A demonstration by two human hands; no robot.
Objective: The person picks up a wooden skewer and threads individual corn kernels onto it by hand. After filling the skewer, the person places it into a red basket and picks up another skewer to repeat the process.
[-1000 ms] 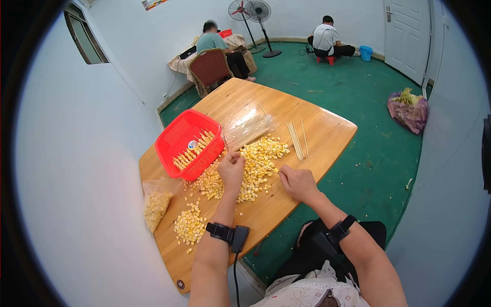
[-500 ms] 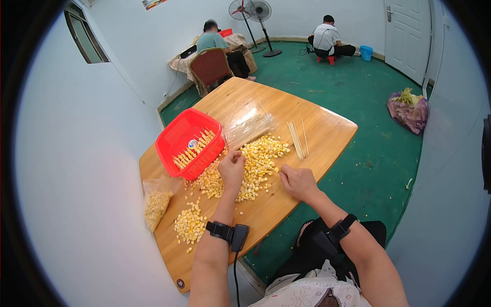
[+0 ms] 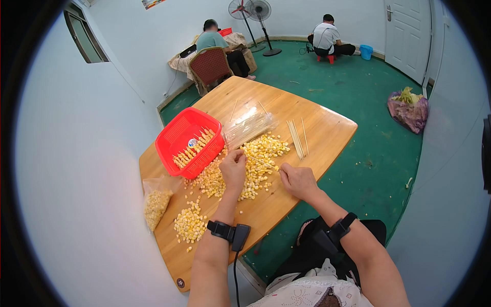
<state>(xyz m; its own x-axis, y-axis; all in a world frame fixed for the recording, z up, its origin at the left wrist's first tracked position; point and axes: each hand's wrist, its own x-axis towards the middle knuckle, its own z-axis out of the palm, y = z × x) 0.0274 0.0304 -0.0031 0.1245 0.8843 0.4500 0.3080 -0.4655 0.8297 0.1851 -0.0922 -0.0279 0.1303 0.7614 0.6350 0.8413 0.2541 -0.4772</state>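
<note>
A thin wooden skewer (image 3: 259, 160) spans the gap between my two hands, above a spread of yellow corn kernels (image 3: 250, 183). My left hand (image 3: 233, 166) pinches its left end. My right hand (image 3: 298, 180) is closed at the other end, where some kernels sit by the fingertips. A red plastic basket (image 3: 174, 134) to the left holds several skewers threaded with corn (image 3: 194, 149). Behind the kernels lies a clear bag of bare skewers (image 3: 249, 129). More loose skewers (image 3: 295, 139) rest on the wood to the right.
On the wooden table (image 3: 307, 115) are a bag of kernels (image 3: 156, 207) and a smaller kernel pile (image 3: 190, 224). Two people (image 3: 214, 38) (image 3: 326, 37) sit farther back, near standing fans (image 3: 259, 11). A filled purple bag (image 3: 409, 111) lies on the green floor.
My left hand has shifted very slightly to the right. Both hands keep their hold on the skewer, and little else differs.
</note>
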